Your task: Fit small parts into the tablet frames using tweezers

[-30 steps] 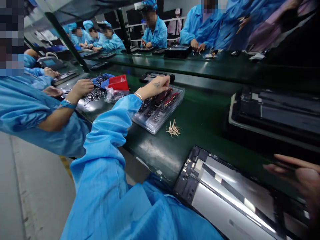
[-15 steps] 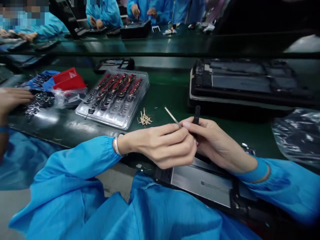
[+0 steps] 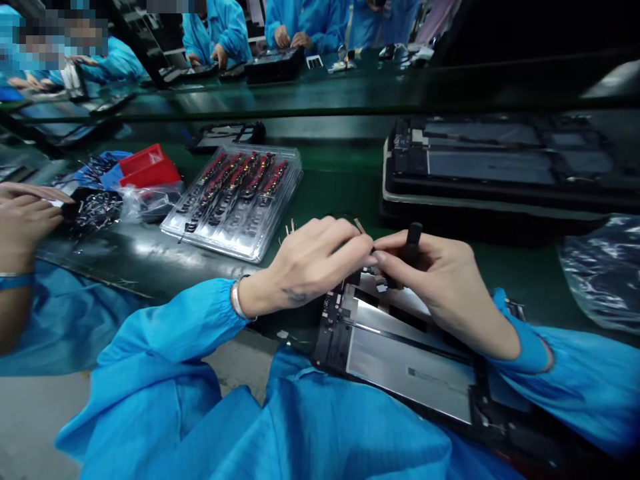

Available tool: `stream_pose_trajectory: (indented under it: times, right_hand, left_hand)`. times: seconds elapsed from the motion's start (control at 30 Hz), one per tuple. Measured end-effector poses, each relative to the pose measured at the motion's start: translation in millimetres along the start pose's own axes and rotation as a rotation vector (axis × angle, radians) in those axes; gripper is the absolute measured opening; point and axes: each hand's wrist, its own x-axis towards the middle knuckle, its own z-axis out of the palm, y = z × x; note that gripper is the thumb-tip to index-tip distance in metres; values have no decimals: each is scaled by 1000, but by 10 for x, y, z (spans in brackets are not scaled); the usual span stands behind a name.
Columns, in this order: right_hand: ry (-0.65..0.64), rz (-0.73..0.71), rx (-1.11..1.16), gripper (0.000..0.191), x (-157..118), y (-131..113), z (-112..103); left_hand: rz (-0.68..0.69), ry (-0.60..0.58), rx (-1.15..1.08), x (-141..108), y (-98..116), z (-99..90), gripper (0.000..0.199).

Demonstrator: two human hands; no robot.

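Note:
My left hand is closed in a pinch over the upper end of an opened tablet, back side inward, with silver battery panels showing. A thin pale strip sticks up behind its fingers, seemingly held there; the fingertips hide its lower end. Facing it, my right hand is closed, thumb and forefinger almost touching the left fingertips. A black stick-like tool stands up from its grip, its kind unclear. Small connector parts show below the fingers.
A clear tray of small red-and-black parts lies ahead left. Beside it are a red bin and a pile of small metal parts, near another person's hand. Stacked tablets stand back right; a plastic bag lies right.
My hands have come lower over the tablet's upper end, and the left has turned palm down. The pale strip shows less. My left hand now partly covers the strip pile on the bench.

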Motion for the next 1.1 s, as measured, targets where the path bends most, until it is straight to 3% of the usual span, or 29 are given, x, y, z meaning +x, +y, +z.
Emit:
stream_pose_trajectory:
  times: [0.23,0.37,0.47,0.53,0.63,0.73,0.8,0.87,0.93,1.0,1.1]
  right_hand:
    - [-3,-264,-316,12,-82,-13,8]
    - [-29,-297,-329,9,-102,-21,17]
    - [-19,-254,-300,8,-94,-25,12]
    - [-1,-173,-257,8,-69,-24,1]
    - [0,-41,-184,11,-14,-14,-19]
    - [-7,20,-142,13,34,14,-29]
    - [-2,46,-104,14,50,41,-28]
    - [6,77,-31,17,52,63,-19]
    - [8,105,66,19,44,72,-4]
    - [9,124,147,21,28,69,17]
    - [11,147,205,24,8,66,35]
  left_hand:
    - [-62,-168,0,24,103,-100,19]
    - [-32,-136,4,2,102,-105,21]
    - [-58,-125,126,-73,-28,-118,21]
    - [-147,-246,237,-162,-159,-146,20]
    - [-263,-551,325,-317,-339,-196,20]
    - [-279,-798,295,-420,-426,-239,25]
    - [-257,-863,252,-429,-426,-261,29]
    - [-275,-782,224,-388,-384,-260,33]
    - [-357,-546,78,-307,-305,-213,29]
    - [-485,-328,-305,-191,-202,-117,24]
    - [-692,-248,-978,28,-78,58,31]
